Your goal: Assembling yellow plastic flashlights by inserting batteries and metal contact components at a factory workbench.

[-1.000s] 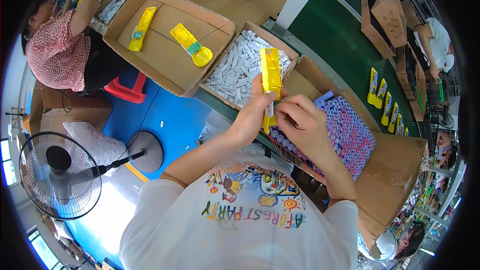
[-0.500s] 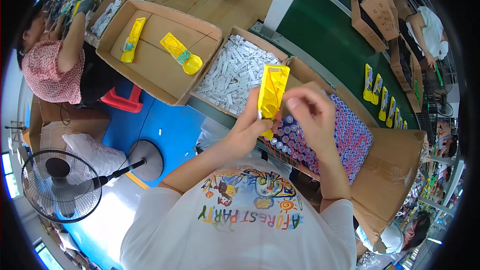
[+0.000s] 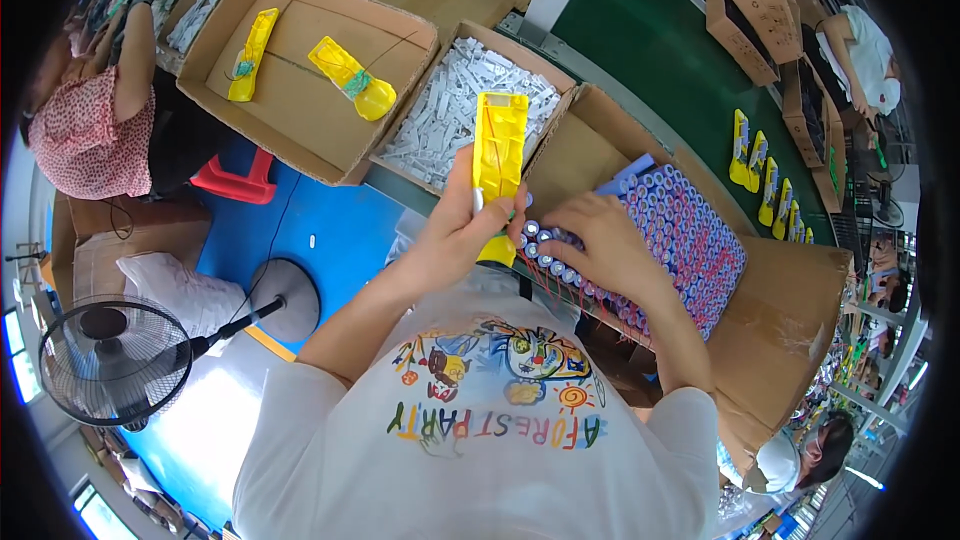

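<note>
My left hand [image 3: 462, 222] is closed round a yellow plastic shell [image 3: 500, 140], long and hollow with a rounded lower end. It is held upright with its ribbed inner side showing, and a thin wire runs along it. My right hand [image 3: 595, 245] reaches down over the blue-purple cylindrical batteries [image 3: 680, 230] in a cardboard box. Its thumb and bent fingers are apart, touching or just above the batteries at the box's left side. Red wires hang along the near edge.
Left of the batteries stands a box of small white plastic parts [image 3: 470, 105]. A shallow cardboard box [image 3: 270, 110] holds two yellow shells with green wire bundles. More shells [image 3: 768, 190] line the green conveyor [image 3: 650, 50]. A fan [image 3: 115, 360] and a co-worker [image 3: 95, 130] are at left.
My right hand has left the yellow shell and moved down to the batteries. My left hand has shifted slightly left with the shell, which now stands straighter.
</note>
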Available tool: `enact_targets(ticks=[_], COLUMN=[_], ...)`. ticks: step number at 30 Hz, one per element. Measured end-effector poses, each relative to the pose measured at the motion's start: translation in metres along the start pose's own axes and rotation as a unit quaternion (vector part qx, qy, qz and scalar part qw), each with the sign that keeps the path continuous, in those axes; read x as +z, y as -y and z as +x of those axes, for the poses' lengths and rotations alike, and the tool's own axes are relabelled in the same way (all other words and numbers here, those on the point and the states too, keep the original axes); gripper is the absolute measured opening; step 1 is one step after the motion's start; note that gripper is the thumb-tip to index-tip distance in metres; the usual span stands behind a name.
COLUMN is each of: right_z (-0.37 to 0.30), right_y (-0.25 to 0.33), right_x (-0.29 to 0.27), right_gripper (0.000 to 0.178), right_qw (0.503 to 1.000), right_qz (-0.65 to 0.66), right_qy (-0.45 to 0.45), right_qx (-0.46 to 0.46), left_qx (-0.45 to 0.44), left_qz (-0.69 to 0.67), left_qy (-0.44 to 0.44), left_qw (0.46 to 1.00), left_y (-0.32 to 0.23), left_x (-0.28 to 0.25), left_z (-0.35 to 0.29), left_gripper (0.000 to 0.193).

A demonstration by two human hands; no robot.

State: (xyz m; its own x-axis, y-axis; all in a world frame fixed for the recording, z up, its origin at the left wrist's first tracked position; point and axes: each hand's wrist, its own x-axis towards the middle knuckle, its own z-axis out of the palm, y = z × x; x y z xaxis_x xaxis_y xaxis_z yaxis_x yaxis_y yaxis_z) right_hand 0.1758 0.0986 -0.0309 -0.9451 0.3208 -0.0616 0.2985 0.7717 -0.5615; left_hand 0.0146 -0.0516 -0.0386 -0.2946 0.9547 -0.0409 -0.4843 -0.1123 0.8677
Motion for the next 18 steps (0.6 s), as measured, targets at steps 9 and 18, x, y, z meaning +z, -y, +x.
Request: enact_targets(ticks=[9,18], right_z=[-0.007,0.003], right_y=[0.041,0.049], right_x=[-0.028,-0.022], right_gripper=[0.03,0.036], right_qw=[0.922,0.897], right_qz=[-0.141,-0.171], right_qy=[-0.254,-0.179], right_qx=[-0.255,-0.367], left_qx=[-0.167,-0.159], left_qz=[-0.029,-0.038], left_qy=[0.102,0.069], left_qw=[0.98,0.984], left_y=[0.006,0.007], left_x=[0.003,-0.002], left_z=[-0.019,-0.009], left_gripper=[0.055,0.06])
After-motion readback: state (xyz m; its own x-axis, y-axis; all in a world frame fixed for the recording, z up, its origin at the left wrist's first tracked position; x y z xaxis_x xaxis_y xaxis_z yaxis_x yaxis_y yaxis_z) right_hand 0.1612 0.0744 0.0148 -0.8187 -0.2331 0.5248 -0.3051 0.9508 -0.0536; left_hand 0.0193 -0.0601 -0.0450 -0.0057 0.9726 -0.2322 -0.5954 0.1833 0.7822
